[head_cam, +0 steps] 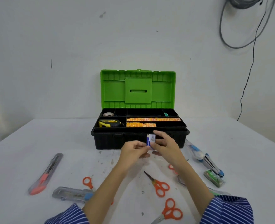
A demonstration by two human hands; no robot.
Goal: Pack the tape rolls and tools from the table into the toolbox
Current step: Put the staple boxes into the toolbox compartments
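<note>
toolbox (111,140): open on table (20,151), green lid (138,88) upright at back, black tray on top
tray contents: tape roll (108,114) in back-left compartment, tape measure (109,123) in front-left compartment, two rows of orange packs (153,119) in the long middle slots, small teal item (165,114) back right
left hand (132,151): in front of toolbox, fingers curled, pinching lower edge of small box (150,140)
right hand (166,145): in front of toolbox, fingers curled round right side of same small box
small box: blue and white, held upright between both hands, just in front of toolbox front wall, above table
left of toolbox front: pink cutter (44,174), blue cutter (72,194), orange scissors handle (87,181)
right of toolbox: stapler (204,159), green staple box (214,178)
near the arms, front of toolbox: orange scissors (157,184), second pair (169,210), third pair partly hidden under right arm
sleeves: blue striped
</note>
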